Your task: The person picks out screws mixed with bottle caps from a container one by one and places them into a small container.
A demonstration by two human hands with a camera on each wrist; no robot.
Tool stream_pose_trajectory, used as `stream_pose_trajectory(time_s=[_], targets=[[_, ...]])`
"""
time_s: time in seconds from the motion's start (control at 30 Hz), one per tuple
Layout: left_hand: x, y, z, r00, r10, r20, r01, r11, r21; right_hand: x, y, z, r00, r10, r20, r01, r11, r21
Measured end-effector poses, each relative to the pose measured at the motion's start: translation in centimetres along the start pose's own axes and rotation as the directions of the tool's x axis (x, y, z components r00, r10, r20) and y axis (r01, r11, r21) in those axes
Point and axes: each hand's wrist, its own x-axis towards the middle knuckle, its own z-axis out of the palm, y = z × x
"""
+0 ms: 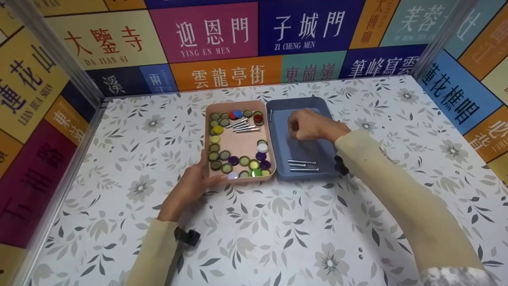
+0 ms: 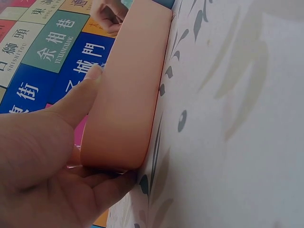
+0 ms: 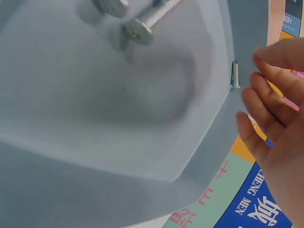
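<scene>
The left hand [image 1: 193, 180] grips the near left corner of the pink tray [image 1: 240, 143], its thumb over the near rim; the left wrist view has this hand [image 2: 71, 142] against the tray's outer wall [image 2: 126, 95]. Bottle caps [image 1: 256, 173] line the pink tray around several screws [image 1: 244, 126]. Above the far part of the blue tray [image 1: 274, 159] hangs the right hand [image 1: 309, 125], fingers loosely bent. Nothing shows between the fingers of the right hand [image 3: 280, 95] in the right wrist view. One screw [image 3: 235, 74] stands against the blue tray's wall; more screws [image 1: 303, 170] lie near its front.
Both trays stand side by side on a table with a floral cover [image 1: 254, 230]. Colourful panels [image 1: 210, 33] with lettering rise behind the table and along its left and right sides. Dark wrist devices [image 1: 187, 236] sit on both forearms.
</scene>
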Motion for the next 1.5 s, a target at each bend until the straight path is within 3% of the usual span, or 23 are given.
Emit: stream_pose_trajectory(time_s=[0.33, 0.47, 0.57, 0.8, 1.0, 1.23, 1.5], targets=[[0.0, 0.0, 0.0, 1.0, -0.008, 0.003, 0.008, 1.0, -0.018, 0.6, -1.4, 0.2, 0.992, -0.072, -0.104, 0.076, 0.997, 0.03], [-0.1, -0.1, 0.0, 1.0, 0.017, 0.004, -0.017, 0.999, -0.042, 0.9, -1.7, 0.4, 0.986, -0.112, -0.127, 0.12, 0.991, 0.056], [-0.1, -0.1, 0.0, 0.999, 0.034, 0.003, -0.034, 0.997, -0.068, 1.2, -2.1, 0.5, 0.985, -0.115, -0.131, 0.123, 0.991, 0.056], [-0.1, 0.0, 0.1, 1.0, -0.01, 0.003, 0.01, 0.995, -0.095, 2.2, -3.2, 0.9, 0.987, -0.115, -0.11, 0.124, 0.989, 0.078], [-0.2, 0.1, 0.1, 1.0, -0.013, 0.002, 0.014, 0.996, -0.09, 2.8, -3.7, 1.4, 0.98, -0.143, -0.137, 0.16, 0.979, 0.124], [-0.1, 0.0, 0.1, 1.0, -0.012, 0.015, 0.013, 0.994, -0.111, 3.4, -4.3, 1.6, 0.989, -0.062, -0.137, 0.092, 0.971, 0.221], [-0.1, -0.2, 0.1, 1.0, 0.02, 0.003, -0.02, 0.997, -0.072, 4.2, -4.9, 2.0, 0.99, -0.032, -0.14, 0.066, 0.967, 0.246]])
